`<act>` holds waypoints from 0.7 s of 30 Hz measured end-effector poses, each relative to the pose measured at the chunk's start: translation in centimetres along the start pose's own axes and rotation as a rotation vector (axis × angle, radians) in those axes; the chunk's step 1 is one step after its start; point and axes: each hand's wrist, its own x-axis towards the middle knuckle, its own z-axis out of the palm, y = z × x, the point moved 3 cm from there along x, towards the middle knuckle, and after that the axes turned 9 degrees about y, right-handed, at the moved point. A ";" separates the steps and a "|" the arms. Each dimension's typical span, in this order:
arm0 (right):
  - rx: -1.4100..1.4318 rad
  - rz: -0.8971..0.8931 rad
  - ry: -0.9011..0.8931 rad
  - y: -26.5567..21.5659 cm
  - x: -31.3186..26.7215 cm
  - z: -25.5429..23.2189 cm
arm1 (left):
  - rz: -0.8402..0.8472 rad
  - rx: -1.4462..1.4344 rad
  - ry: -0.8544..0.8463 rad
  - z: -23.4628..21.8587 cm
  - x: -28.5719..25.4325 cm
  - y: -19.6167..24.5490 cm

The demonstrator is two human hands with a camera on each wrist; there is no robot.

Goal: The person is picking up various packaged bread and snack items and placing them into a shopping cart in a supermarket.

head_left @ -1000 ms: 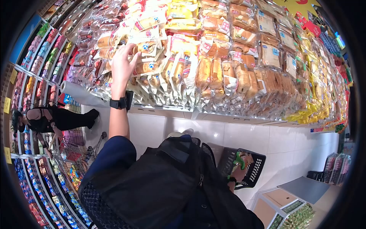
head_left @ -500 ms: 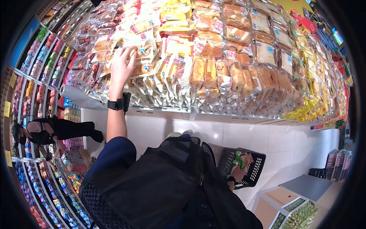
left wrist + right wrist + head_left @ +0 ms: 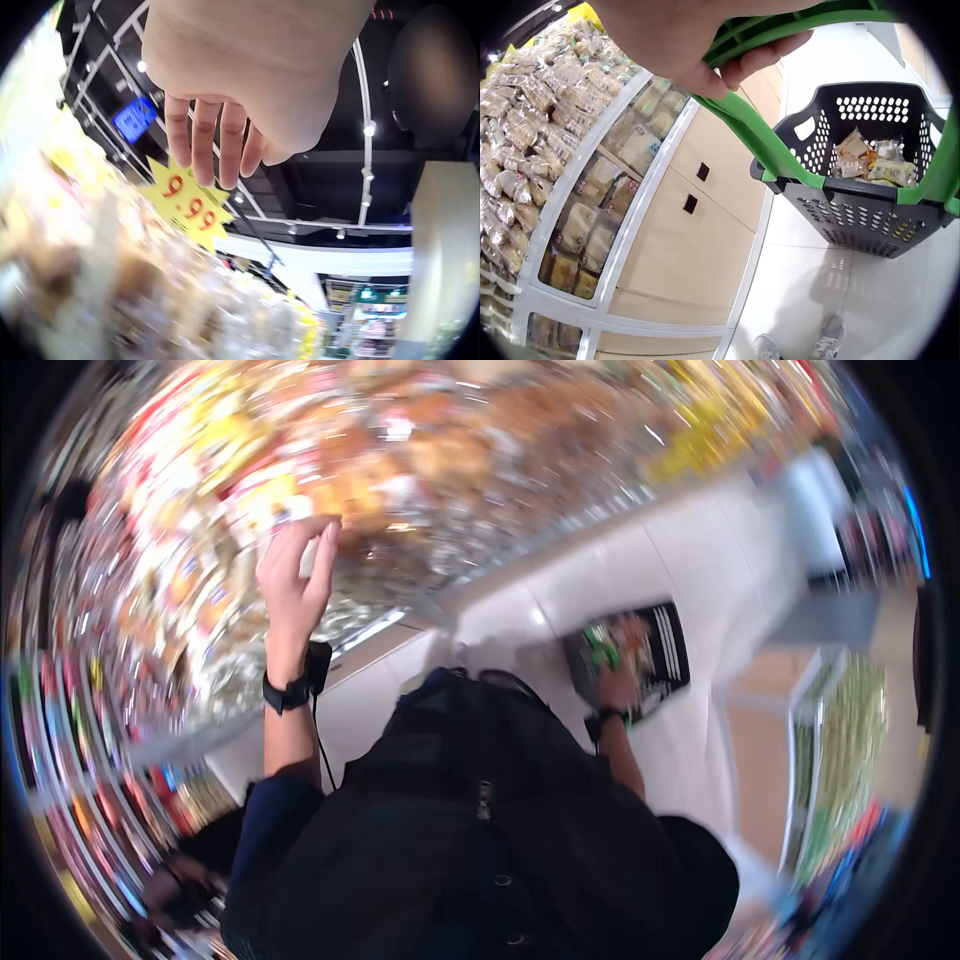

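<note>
In the head view the left hand (image 3: 296, 575) hovers over the blurred heap of packaged bread (image 3: 400, 470), fingers loosely bent and holding nothing. Its relaxed fingers hang in the left wrist view beside a yellow price sign (image 3: 187, 204). The right hand (image 3: 705, 45) grips the green handle (image 3: 757, 139) of a black basket (image 3: 855, 214), fingers curled round it. Several wrapped packages (image 3: 874, 161) lie inside the basket. From above, the right hand (image 3: 618, 688) is at the basket's near side.
Wooden cabinet doors (image 3: 682, 247) run under the bread display. Pale tiled floor (image 3: 700, 550) lies around the basket. A crate-like stand with green goods (image 3: 845, 750) is at the right, stocked shelves (image 3: 80, 730) at the left. Part of a person (image 3: 180, 885) shows at lower left.
The head view has swung round and blurred, so the bread display now slants. The left hand has come away from the packages near it. The right hand keeps its hold on the basket.
</note>
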 end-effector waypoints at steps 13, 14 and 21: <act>0.349 0.005 0.054 3.9 3.8 -0.1 | 0.000 -0.521 -1.259 37.2 -16.8 14.0; 0.398 -0.003 0.042 4.0 3.8 -0.1 | -0.019 -0.528 -1.357 38.7 -17.9 14.5; 0.373 -0.105 0.102 4.9 4.8 -0.8 | 0.029 -0.613 -1.628 49.2 -22.8 18.5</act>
